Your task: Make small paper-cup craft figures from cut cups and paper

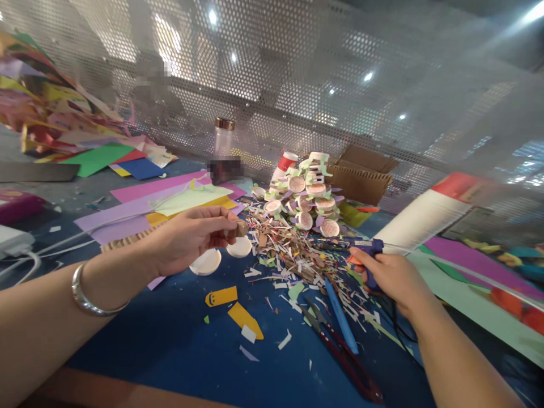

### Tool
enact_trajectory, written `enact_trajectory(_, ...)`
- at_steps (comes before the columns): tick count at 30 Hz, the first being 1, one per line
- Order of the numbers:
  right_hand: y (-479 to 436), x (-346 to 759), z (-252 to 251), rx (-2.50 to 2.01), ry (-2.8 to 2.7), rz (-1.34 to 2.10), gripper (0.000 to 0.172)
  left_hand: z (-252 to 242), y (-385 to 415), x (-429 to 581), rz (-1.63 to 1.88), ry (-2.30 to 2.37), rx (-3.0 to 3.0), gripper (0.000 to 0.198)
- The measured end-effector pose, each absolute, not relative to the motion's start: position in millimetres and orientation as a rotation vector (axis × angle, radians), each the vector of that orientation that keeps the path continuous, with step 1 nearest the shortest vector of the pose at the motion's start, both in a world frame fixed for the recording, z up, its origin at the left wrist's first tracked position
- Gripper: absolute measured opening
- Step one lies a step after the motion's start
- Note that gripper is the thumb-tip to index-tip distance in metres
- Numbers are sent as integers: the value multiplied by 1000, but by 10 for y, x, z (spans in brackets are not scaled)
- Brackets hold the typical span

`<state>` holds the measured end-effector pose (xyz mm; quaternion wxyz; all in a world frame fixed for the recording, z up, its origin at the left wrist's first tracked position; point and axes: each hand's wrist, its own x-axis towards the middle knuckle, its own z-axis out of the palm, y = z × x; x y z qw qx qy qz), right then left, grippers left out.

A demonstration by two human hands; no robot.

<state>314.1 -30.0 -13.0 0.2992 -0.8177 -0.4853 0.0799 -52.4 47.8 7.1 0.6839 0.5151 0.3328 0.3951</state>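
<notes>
1. Left grip [199, 233] is drawn narrow: my thumb and fingertips pinch a small brown piece [242, 228], held above the bench [148, 351], near two white discs [206, 263] and left of the scrap heap [280, 246].
2. That piece looks like cardboard (my fingers hide too much of it to be sure). I judge it very light, fairly stiff and not slippery, though a hard squeeze could crease it; its edges seem the best hold.
3. Right grip [393, 277] is wrapped round the handle of a blue glue gun [376, 247], a finger at the orange trigger [352, 260]. It sits right of the heap, nozzle pointing left over the scraps.
4. I'd expect hard plastic, heavier than the piece but easy one-handed. The handle is the place to hold; the nozzle may be hot.
5. On the near side of the heap lie dark-handled scissors [346, 354] and a slim blue tool [341, 317].
6. Beyond the scraps, the cluster of round pieces [322, 204] looks light and fragile; I'd touch it only low down.
</notes>
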Motion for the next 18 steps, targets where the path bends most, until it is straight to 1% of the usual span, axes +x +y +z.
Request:
enact_trajectory(3,-286,3190,-101,-2285,-1324,229,58,64,481,-527,876,736,1159,13)
enact_trajectory(9,-244,3259,12,-2452,-1509,118,55,51,486,-516,853,729,1177,15)
enact_trajectory(14,-319,3216,32,-2582,-1588,175,67,81,460,-498,837,755,1172,12)
enact_trajectory(15,-345,3199,52,-2607,-1602,142,66,85,455,-495,838,753,1175,11)
enact_trajectory(18,-435,3085,144,-2669,-1605,-102,61,86,450,-482,847,741,1167,10)
